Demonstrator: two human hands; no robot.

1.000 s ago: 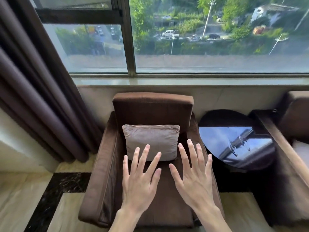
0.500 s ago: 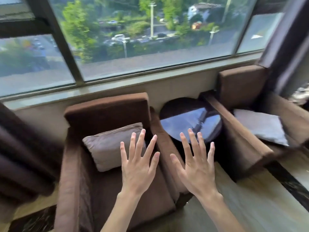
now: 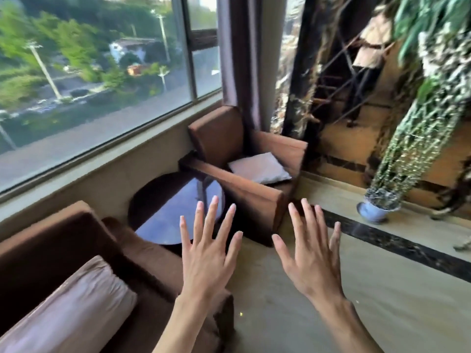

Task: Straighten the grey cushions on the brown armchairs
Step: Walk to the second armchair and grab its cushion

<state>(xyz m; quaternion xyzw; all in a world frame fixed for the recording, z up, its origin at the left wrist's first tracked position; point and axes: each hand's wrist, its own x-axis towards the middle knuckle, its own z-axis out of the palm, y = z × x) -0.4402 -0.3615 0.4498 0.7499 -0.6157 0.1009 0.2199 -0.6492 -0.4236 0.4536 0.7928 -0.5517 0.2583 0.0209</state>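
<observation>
Two brown armchairs stand under the window. The near armchair (image 3: 51,240) fills the lower left, and a grey cushion (image 3: 74,309) leans upright against its backrest. The far armchair (image 3: 254,200) is at centre right; its grey cushion (image 3: 258,168) lies flat and skewed on the seat. My left hand (image 3: 207,253) and my right hand (image 3: 311,253) float in mid-air with fingers spread, holding nothing, in front of the far armchair and well short of it.
A round dark glossy side table (image 3: 175,207) stands between the armchairs. A blue pot with a hanging green plant (image 3: 376,211) sits on a ledge at right. A grey curtain (image 3: 239,59) hangs behind the far armchair. Beige floor with a black stripe (image 3: 407,247) lies ahead.
The view has swung right from the near armchair toward the far one. Both hands stayed open and spread and moved along with the view, away from the near cushion.
</observation>
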